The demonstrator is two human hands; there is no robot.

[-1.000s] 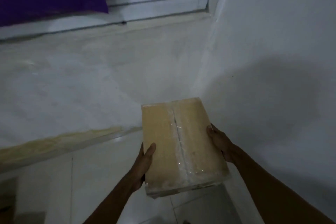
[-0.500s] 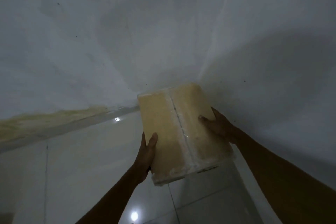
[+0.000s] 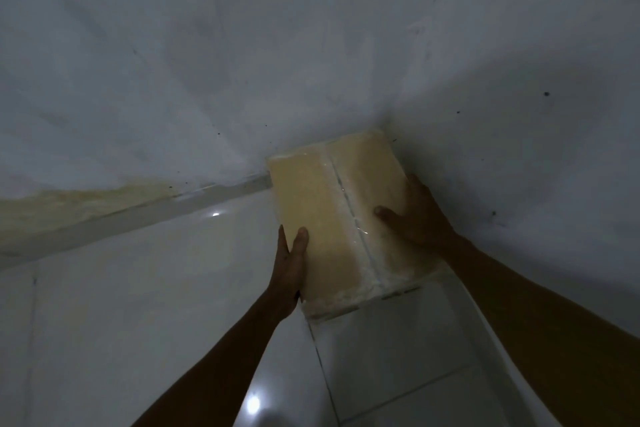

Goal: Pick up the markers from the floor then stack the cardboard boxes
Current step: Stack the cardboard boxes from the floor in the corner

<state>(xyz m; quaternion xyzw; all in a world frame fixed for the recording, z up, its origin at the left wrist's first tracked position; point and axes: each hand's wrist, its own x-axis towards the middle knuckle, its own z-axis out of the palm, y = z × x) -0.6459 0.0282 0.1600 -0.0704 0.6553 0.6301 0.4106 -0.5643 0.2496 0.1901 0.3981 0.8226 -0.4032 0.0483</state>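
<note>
A tan cardboard box (image 3: 322,211), sealed with clear tape down its middle, sits low in the corner where two white walls meet. Both hands hold it. My left hand (image 3: 289,263) clasps its left edge with the thumb on top. My right hand (image 3: 412,215) grips its right side, fingers spread over the top face. Whether the box rests on the floor or hangs just above it I cannot tell. No markers and no other boxes are in view.
Glossy white floor tiles (image 3: 138,305) fill the lower left, with light glints on them. A white wall (image 3: 207,62) runs behind, stained yellowish at its base (image 3: 79,204). Another white wall (image 3: 536,149) closes in on the right.
The box has moved down and forward into the wall corner, both hands still on it. The view has tilted down; the window and purple cloth have left the frame.
</note>
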